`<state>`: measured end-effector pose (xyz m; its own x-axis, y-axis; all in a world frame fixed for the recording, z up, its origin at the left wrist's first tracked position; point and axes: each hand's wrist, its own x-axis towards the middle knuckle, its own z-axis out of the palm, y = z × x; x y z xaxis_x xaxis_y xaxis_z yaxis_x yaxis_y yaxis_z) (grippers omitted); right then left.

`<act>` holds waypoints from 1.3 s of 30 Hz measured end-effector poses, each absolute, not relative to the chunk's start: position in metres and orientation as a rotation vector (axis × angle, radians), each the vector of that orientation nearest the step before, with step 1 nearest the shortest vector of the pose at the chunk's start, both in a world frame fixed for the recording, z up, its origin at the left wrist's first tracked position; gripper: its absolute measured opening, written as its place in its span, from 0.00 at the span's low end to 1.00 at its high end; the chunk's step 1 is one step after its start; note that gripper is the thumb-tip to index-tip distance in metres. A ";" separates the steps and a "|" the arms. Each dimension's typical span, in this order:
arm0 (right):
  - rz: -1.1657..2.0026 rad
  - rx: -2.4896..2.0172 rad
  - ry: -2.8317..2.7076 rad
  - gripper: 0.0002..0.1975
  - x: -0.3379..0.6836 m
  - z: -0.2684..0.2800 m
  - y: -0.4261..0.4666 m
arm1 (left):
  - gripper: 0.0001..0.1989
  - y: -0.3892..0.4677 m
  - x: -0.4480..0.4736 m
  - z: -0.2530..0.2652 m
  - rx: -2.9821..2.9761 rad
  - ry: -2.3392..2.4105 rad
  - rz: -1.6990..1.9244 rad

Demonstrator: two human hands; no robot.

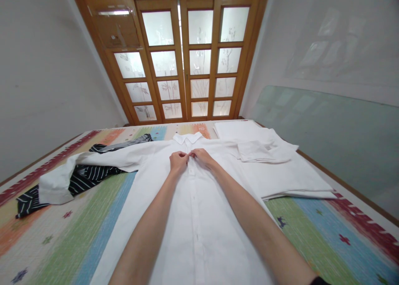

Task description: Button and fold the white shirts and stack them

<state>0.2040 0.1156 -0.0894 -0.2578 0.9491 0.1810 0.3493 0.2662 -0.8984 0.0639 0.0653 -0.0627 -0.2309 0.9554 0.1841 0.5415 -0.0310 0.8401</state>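
A white button-up shirt lies face up and spread out, its collar at the far end and its sleeves stretched to both sides. My left hand pinches the front placket just below the collar. Right beside it, my right hand grips the same placket, and the fingertips of both hands meet there. Whatever button lies between the fingers is too small and covered to make out. Farther down, the placket runs straight toward me between my forearms.
Under the left sleeve lies a black-and-white striped garment. Folded white cloth rests at the right beneath the other sleeve. A colourful striped cover spreads below everything. Beyond stand wooden glass-paned doors; a glass panel leans on the right wall.
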 end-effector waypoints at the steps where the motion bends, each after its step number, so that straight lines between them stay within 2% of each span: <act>1: 0.980 -1.189 -1.769 0.16 0.204 -0.089 0.116 | 0.05 0.065 0.064 -0.062 1.573 1.788 1.189; 39: 0.823 -1.251 -1.941 0.16 0.205 -0.088 0.112 | 0.09 0.062 0.077 -0.064 1.838 1.986 1.083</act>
<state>0.2054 0.1121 -0.0878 -0.3102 0.9292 0.2009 0.5020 0.3396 -0.7954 0.0775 0.0624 -0.0644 -0.1892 0.9320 0.3091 0.7647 -0.0576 0.6418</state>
